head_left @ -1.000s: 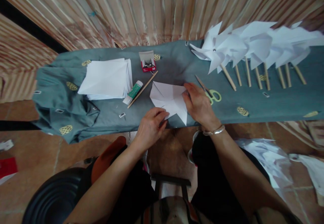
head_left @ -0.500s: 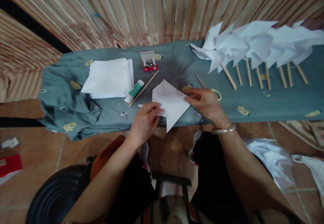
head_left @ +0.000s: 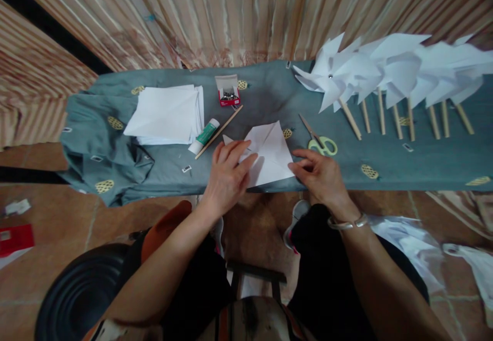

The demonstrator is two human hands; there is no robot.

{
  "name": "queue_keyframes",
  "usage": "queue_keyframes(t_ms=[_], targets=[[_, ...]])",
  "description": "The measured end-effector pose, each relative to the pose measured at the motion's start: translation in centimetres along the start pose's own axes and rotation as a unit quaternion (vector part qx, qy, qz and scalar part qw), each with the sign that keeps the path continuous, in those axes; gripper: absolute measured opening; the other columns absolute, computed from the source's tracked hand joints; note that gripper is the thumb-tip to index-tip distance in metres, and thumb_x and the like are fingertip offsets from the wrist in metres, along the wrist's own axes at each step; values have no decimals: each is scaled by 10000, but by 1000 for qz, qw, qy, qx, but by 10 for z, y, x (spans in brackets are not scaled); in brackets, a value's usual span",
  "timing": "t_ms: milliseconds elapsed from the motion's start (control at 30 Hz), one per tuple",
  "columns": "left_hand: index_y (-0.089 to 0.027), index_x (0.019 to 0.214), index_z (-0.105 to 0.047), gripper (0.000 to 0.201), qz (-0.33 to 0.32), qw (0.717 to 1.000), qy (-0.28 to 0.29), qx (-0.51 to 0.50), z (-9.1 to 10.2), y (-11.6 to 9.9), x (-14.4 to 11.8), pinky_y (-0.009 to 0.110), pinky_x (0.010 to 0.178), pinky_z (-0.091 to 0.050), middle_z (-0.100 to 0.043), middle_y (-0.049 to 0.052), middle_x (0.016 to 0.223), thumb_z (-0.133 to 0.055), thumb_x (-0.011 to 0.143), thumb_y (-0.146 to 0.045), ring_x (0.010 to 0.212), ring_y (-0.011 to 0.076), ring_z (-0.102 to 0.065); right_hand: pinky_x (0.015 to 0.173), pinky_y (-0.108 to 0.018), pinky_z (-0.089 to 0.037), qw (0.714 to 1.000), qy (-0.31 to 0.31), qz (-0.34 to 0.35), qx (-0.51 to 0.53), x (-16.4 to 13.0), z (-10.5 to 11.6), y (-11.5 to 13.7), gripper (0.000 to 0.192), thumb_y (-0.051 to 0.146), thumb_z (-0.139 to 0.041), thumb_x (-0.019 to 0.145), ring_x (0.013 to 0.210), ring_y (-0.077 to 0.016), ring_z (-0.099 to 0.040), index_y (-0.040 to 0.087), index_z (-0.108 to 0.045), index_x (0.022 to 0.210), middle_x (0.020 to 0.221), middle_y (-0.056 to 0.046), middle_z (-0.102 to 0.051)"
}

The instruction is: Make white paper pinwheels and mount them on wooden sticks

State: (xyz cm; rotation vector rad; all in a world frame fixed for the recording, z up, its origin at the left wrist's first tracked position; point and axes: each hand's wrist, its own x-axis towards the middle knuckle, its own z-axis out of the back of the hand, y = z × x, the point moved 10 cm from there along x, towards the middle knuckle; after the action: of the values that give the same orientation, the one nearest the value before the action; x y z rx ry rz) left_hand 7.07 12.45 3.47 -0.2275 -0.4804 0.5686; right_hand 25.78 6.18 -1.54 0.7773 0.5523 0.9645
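Observation:
A white sheet of paper with slits and creases [head_left: 271,151] lies at the front edge of the cloth-covered table. My left hand [head_left: 230,176] grips its left side, fingers curled over the paper and thumb on top; part of the sheet is hidden beneath. At the right corner, the thumb and forefinger of my right hand [head_left: 319,174] pinch the paper's edge. Just beyond my right hand lie green-handled scissors [head_left: 322,146]. To the left of the paper are a wooden stick [head_left: 219,131] and a green-and-white glue stick [head_left: 204,135].
A stack of white paper [head_left: 164,114] lies at left on the teal cloth [head_left: 262,87]. Behind the stick stands an open red box of small metal pins [head_left: 228,94]. Several white paper pinwheels [head_left: 400,69] on sticks lie in a row at right. A black stool [head_left: 84,295] stands below left.
The paper has been turned, and its pointed flap no longer hangs toward me. My right hand has moved down a little, uncovering the scissors. My left hand reaches further over the paper.

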Motion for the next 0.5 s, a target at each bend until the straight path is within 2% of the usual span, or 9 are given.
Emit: queue_keyframes(t_ms=[67,133,267,367,500], targets=[[-192,1162,-617,292,-41,999,27,-11,-6,-20,-3,495,987,-414,-620,117,1270,-599,876,-249,1170,281,-512,620,-320,-508,999,-21,-2,-24,-4,2,3,319,330,-644,776,597,-186,-665,185,-710,1051,709,-30,-753],[-182,1126,-617,266,-55,996,63,-3,-17,-32,-7,439,901,-440,-651,103,1198,-615,875,-272,1089,266,-536,625,-319,-504,998,-29,-5,-46,-7,3,6,303,334,-643,783,594,-188,-662,189,-713,1039,707,-28,-751],[-165,1048,-633,163,-58,994,92,29,-31,-35,-10,379,777,-441,-676,85,1093,-543,914,-191,962,237,-558,597,-300,-477,995,-29,18,-96,-14,4,13,236,337,-621,820,573,-183,-649,194,-723,979,668,-20,-724],[-156,1035,-644,166,-69,993,90,32,-32,-34,-11,358,765,-452,-680,81,1061,-515,936,-190,937,224,-570,618,-316,-486,985,-47,68,-152,-20,9,23,229,338,-554,886,638,-208,-665,201,-721,961,709,-44,-726],[-146,1029,-659,167,-80,993,82,36,-29,-33,-13,345,767,-472,-692,84,1037,-526,935,-181,927,213,-596,838,-417,-527,965,-84,176,-177,-28,15,44,275,261,-443,947,897,-260,-679,183,-693,1030,964,-113,-742]])
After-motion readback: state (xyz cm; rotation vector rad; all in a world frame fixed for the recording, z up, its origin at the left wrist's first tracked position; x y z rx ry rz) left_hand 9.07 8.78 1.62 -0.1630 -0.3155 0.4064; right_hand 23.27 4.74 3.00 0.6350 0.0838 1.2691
